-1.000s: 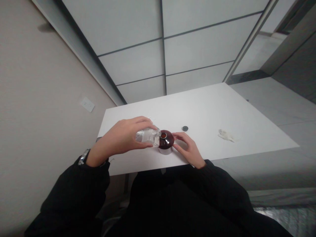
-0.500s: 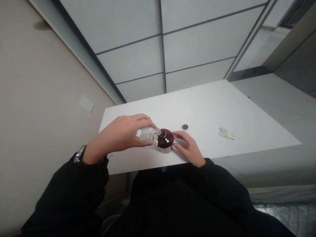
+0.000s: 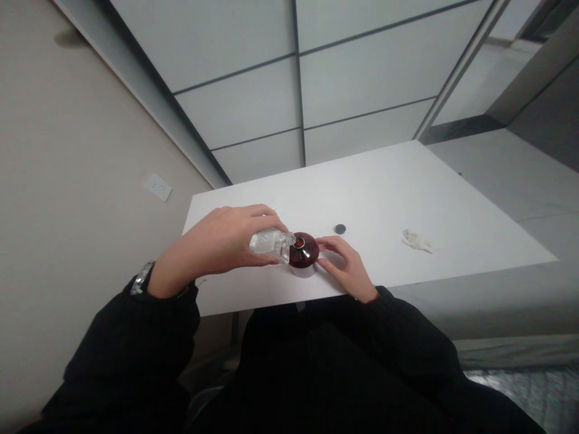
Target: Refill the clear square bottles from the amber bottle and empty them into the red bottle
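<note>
My left hand (image 3: 230,237) is closed around a clear bottle (image 3: 270,242), tipped so that its neck points right. The bottle's mouth is at the round opening of a dark red-brown glass bottle (image 3: 306,254), which stands upright on the table and has a pale lower part. Whether liquid is flowing is too small to make out. With thumb and fingers, my right hand (image 3: 344,265) grips the brown bottle's right side. A small dark cap (image 3: 340,229) lies on the table just beyond that hand.
The white table (image 3: 380,193) has a crumpled whitish piece of cloth or tissue (image 3: 416,241) on its right side. Behind it stand pale panelled doors (image 3: 253,114). At the left, a wall carries a power socket (image 3: 158,187).
The view has shifted slightly. Both hands keep their hold, and the clear bottle stays tipped at the brown bottle's opening.
</note>
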`<control>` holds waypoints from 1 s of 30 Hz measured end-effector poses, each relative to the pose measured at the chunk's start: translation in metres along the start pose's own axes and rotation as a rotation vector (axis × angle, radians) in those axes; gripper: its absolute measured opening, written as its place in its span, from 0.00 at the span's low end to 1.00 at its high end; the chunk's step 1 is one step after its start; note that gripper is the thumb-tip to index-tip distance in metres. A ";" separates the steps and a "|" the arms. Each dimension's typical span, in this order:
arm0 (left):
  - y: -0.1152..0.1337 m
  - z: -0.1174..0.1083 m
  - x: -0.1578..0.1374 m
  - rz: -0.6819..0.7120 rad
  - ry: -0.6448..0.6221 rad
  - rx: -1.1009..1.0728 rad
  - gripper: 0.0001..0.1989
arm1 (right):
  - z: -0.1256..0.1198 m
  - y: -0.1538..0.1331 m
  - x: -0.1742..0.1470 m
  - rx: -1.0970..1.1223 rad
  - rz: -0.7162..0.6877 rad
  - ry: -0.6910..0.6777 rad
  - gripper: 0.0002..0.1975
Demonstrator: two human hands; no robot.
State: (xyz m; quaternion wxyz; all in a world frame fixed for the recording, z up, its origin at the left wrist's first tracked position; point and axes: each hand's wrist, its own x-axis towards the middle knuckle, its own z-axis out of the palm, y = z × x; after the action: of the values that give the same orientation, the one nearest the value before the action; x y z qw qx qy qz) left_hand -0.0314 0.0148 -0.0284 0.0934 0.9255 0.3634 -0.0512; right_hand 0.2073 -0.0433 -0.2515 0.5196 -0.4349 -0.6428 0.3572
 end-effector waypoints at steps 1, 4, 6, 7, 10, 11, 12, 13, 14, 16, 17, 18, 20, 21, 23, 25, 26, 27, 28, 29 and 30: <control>0.000 0.000 0.000 -0.003 0.002 -0.005 0.19 | 0.000 0.000 0.000 0.005 -0.001 0.003 0.20; 0.000 0.000 0.000 -0.012 0.007 -0.020 0.19 | 0.000 0.000 0.000 0.019 0.006 0.021 0.20; 0.001 0.000 0.000 -0.016 0.005 -0.015 0.19 | 0.001 -0.001 -0.001 0.032 0.022 0.035 0.21; 0.001 0.000 0.000 -0.017 0.002 -0.008 0.19 | 0.001 -0.001 -0.001 0.043 0.034 0.045 0.21; 0.001 -0.001 0.000 -0.013 -0.005 0.003 0.18 | 0.001 0.001 -0.001 0.066 0.075 0.093 0.20; 0.001 -0.001 0.000 -0.010 -0.010 0.004 0.18 | 0.001 0.001 -0.001 0.064 0.090 0.116 0.19; 0.001 -0.001 0.000 -0.008 -0.018 0.006 0.18 | 0.000 0.002 -0.001 0.057 0.105 0.138 0.19; 0.001 -0.001 0.000 -0.008 -0.028 0.011 0.19 | -0.001 0.003 -0.002 0.047 0.122 0.159 0.20; 0.001 -0.001 0.000 -0.009 -0.033 0.018 0.19 | -0.001 0.004 -0.002 0.036 0.140 0.180 0.21; 0.003 -0.003 0.001 -0.020 -0.048 0.036 0.19 | -0.003 0.005 -0.003 0.018 0.176 0.221 0.24; 0.004 -0.004 0.001 -0.027 -0.054 0.045 0.19 | -0.004 0.005 -0.003 0.011 0.191 0.241 0.25; 0.005 -0.005 0.001 -0.033 -0.062 0.052 0.19 | -0.004 0.005 -0.004 0.006 0.202 0.261 0.26; 0.008 -0.007 0.002 -0.041 -0.083 0.060 0.18 | -0.004 0.005 -0.004 0.004 0.216 0.296 0.28; 0.009 -0.008 0.002 -0.043 -0.091 0.060 0.18 | -0.004 0.004 -0.004 0.006 0.218 0.309 0.29; 0.010 -0.010 0.002 -0.043 -0.098 0.060 0.18 | -0.003 0.003 -0.003 0.012 0.219 0.328 0.30; 0.011 -0.010 0.002 -0.044 -0.104 0.066 0.18 | -0.003 0.002 -0.003 0.017 0.218 0.339 0.31; 0.011 -0.011 0.003 -0.045 -0.108 0.070 0.18 | -0.002 0.002 -0.002 0.019 0.219 0.343 0.32; 0.010 -0.011 0.003 -0.048 -0.111 0.075 0.18 | -0.002 0.002 -0.002 0.020 0.220 0.346 0.32; 0.010 -0.011 0.003 -0.050 -0.117 0.080 0.18 | -0.002 0.002 -0.002 0.021 0.221 0.348 0.32; 0.010 -0.011 0.003 -0.050 -0.118 0.083 0.18 | -0.002 0.002 -0.002 0.022 0.223 0.349 0.32; 0.010 -0.011 0.002 -0.049 -0.119 0.084 0.18 | -0.002 0.002 -0.002 0.023 0.224 0.350 0.32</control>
State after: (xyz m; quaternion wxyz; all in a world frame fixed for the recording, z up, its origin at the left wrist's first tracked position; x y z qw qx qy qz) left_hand -0.0226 0.0117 -0.0169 0.0748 0.9147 0.3774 -0.1235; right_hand 0.2102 -0.0447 -0.2532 0.5854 -0.5532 -0.4861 0.3390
